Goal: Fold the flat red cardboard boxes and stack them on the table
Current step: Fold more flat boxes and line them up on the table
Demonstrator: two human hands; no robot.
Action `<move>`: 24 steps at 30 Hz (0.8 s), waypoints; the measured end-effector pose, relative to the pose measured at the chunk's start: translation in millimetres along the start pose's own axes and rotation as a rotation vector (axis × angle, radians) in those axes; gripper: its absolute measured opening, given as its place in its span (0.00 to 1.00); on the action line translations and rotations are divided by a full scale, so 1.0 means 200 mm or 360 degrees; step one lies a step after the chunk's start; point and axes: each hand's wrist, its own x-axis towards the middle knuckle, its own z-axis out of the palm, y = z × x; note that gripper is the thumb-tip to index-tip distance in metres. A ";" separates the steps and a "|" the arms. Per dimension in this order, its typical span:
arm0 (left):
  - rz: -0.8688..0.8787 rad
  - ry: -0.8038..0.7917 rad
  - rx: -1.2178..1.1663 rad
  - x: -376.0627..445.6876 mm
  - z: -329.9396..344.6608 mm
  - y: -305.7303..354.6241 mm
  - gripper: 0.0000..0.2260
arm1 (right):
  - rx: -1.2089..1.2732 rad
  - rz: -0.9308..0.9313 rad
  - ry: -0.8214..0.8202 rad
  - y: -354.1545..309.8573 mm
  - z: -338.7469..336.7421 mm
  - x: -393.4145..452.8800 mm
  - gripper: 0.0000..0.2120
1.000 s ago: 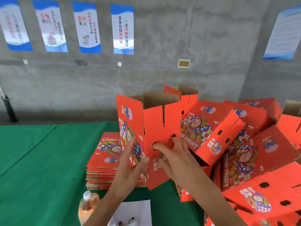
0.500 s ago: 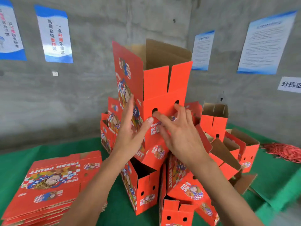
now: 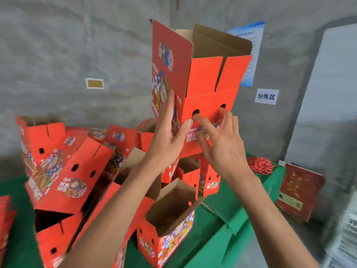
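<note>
Open box nearest: a folded box [image 3: 170, 219] sat mouth-up near the tabletop's [image 3: 228, 213] right edge.
Hands: left hand [image 3: 170, 130] lay flat and spread on the printed side; right hand [image 3: 220, 140] fingers straight against the plain side. Neither curled round it.
Held box: the box [image 3: 201, 89] had risen from over the flat stack to above the pile [image 3: 65, 171], so stacking looked close.
Axis: long axis upright, open flaps pointing up.
Far: wall sign [image 3: 266, 96].
</note>
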 end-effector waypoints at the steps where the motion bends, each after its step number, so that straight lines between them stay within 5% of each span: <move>1: -0.0022 -0.0008 0.0001 0.02 0.11 -0.02 0.34 | -0.0016 0.0017 -0.0025 0.11 -0.01 0.00 0.19; 10: -0.0186 -0.0122 0.0002 0.23 0.87 -0.35 0.34 | 0.0035 0.0187 -0.0168 0.89 0.23 -0.02 0.19; 24: -0.0449 -0.0408 -0.0023 0.66 1.94 -1.34 0.35 | -0.0178 0.0418 -0.0362 2.08 1.03 0.09 0.28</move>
